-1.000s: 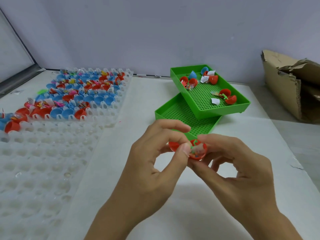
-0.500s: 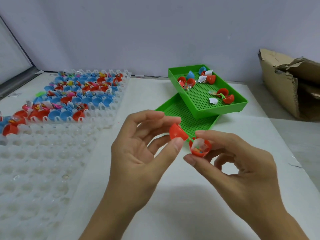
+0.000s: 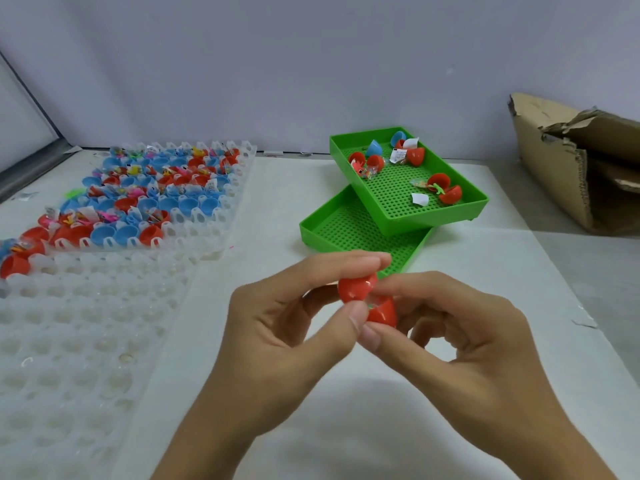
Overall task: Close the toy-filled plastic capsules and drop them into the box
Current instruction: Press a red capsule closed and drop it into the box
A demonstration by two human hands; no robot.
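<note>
Two bare hands meet above the white bench, near its front edge and slightly right of centre, working on a single red capsule point(image 3: 369, 299). The left hand point(image 3: 287, 337) pinches the capsule's upper half point(image 3: 356, 289) between its thumb below and its fingers curved over the top. The right hand point(image 3: 478, 348) grips the lower half point(image 3: 382, 311) between thumb and curled fingers. The two red halves touch and sit at an angle to each other, with a narrow gap between them where a bit of the toy inside shows; the capsule is not fully shut. Behind the hands, toward the middle of the bench, a green perforated tray point(image 3: 460, 216) rests askew on top of a second green tray point(image 3: 332, 230). The upper tray holds several open red and blue capsule halves point(image 3: 415, 155), small toys and folded paper slips. Along the left edge of the bench lies a clear plastic holder tray point(image 3: 86, 341) with rows of round cups; the cups near the front look unfilled, while those toward the back left corner hold many red and blue capsule halves with toys point(image 3: 156, 188). At the back right corner stands an open cardboard box point(image 3: 554, 168) with torn flaps, well apart from the hands.
</note>
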